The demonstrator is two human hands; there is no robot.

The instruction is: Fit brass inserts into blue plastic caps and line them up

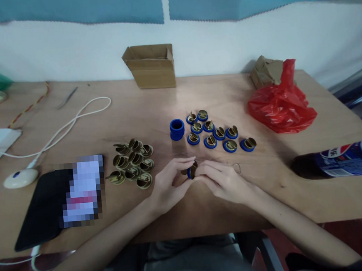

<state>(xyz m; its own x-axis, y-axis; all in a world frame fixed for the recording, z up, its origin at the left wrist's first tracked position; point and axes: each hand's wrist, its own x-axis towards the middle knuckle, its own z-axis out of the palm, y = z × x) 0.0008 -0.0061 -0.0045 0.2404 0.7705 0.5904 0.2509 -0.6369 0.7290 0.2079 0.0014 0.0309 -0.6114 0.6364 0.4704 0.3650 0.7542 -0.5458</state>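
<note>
Between my left hand (pixel 171 179) and my right hand (pixel 224 180), the fingers pinch a brass-coloured round metal piece (pixel 192 170) with a blue ring around it. The piece is tilted on edge, and the fingertips partly cover it. To the left lies a cluster of brass-coloured metal pieces (pixel 135 159) with raised flaps and no blue showing. Beyond my hands stands a short stack of blue rings (pixel 177 130). Right of the stack, several metal pieces seated in blue rings (pixel 210 141) lie spread out. A thin loose ring (pixel 237 168) rests beside my right hand.
At the back stands a brown cardboard box (pixel 155 72). A red plastic bag (pixel 281 106) and a cola bottle (pixel 333 162) lie to the right. On the left are a phone with a blurred screen (pixel 81 191), a dark tablet-like slab (pixel 44 209) and a white cable (pixel 73 122).
</note>
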